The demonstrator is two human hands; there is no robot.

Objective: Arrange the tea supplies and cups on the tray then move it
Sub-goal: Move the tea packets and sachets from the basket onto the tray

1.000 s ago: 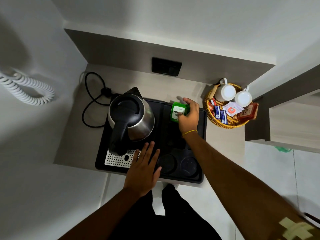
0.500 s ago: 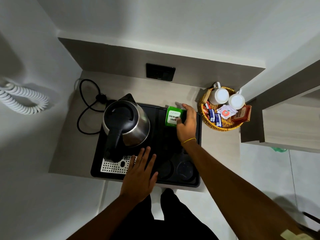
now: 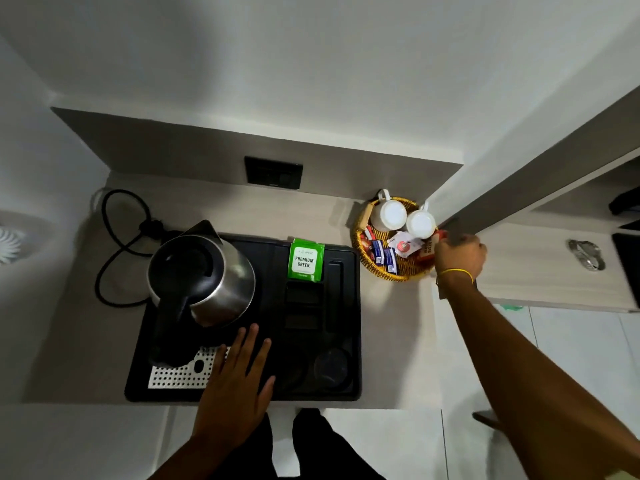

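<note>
A black tray [image 3: 348,327] lies on the counter and carries a steel kettle [image 3: 204,275] at its left. A green tea packet [image 3: 305,259] stands in the tray's upper middle slot. A woven yellow basket [image 3: 381,270] to the right of the tray holds two white cups [image 3: 393,213], [image 3: 420,223] and several sachets, among them a red-brown one [image 3: 428,249]. My left hand [image 3: 237,382] lies flat on the tray's front edge, fingers spread. My right hand [image 3: 459,254] is at the basket's right rim, fingers curled at the red-brown sachet; whether it grips it is unclear.
A black cord [image 3: 117,244] loops on the counter left of the kettle. A dark wall socket [image 3: 273,172] sits on the back panel. A wooden cabinet [image 3: 540,258] with a metal handle stands right of the basket, close to my right hand.
My right hand let go of the green tea packet, which now stands in the tray slot, and moved right to the basket. My left hand stayed on the tray.
</note>
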